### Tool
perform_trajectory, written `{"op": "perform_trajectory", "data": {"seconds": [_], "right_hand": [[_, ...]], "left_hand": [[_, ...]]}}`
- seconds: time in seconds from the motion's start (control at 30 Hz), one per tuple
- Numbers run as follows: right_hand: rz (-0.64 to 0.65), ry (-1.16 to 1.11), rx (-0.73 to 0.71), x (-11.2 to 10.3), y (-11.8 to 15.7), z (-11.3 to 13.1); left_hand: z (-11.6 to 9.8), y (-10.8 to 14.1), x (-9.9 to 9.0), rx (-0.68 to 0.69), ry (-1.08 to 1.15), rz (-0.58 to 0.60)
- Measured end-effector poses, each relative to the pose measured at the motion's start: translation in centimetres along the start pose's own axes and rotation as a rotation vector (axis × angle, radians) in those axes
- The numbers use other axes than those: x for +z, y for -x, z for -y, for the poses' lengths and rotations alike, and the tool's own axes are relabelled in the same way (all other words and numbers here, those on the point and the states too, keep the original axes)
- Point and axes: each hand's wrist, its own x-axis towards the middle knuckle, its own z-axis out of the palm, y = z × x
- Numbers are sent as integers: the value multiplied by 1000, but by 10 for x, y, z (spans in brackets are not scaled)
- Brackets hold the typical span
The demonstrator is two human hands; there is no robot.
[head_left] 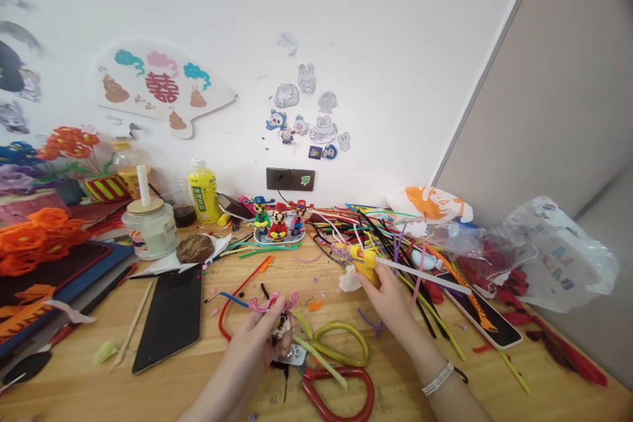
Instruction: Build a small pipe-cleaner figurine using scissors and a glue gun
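My left hand pinches a small fuzzy pipe-cleaner figure with pink loops on top and black and cream parts below. Part of the figure is hidden by my fingers. In my right hand is a yellow hot glue gun, its nozzle pointing left. A long whitish glue stick sticks out of its back end. Below the nozzle sits a crumpled white lump. A red scissors handle lies between my hands, with a yellow-green loop just behind it.
Three finished-looking figures stand on a small tray near the wall. Pipe cleaners in many colours heap up behind the glue gun. A black tablet, a candle jar and a yellow bottle are left; a plastic bag is right.
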Motion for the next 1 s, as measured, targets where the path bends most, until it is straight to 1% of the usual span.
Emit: {"op": "perform_trajectory", "data": {"seconds": [0.13,0.17,0.23,0.3,0.4,0.53,0.73,0.9,1.0], "right_hand": [[90,-381,200,0,1,7],[109,-438,227,0,2,10],[143,-470,245,-1,4,19],[177,-466,226,-3,9,28],[212,-501,144,-3,18,38],[232,-551,65,-2,26,44],[269,-480,-50,-1,28,40],[256,-403,-70,1,28,34],[275,-364,-67,2,29,33]], "left_hand": [[-2,4,2,-9,20,-7],[-4,7,3,-2,23,2],[-7,13,6,27,29,3],[-11,18,9,56,32,17],[-13,22,9,61,-1,22],[-12,22,7,68,-61,40],[-15,26,8,69,-52,22],[-18,29,11,62,-42,22],[-17,27,10,68,-38,30]]}}
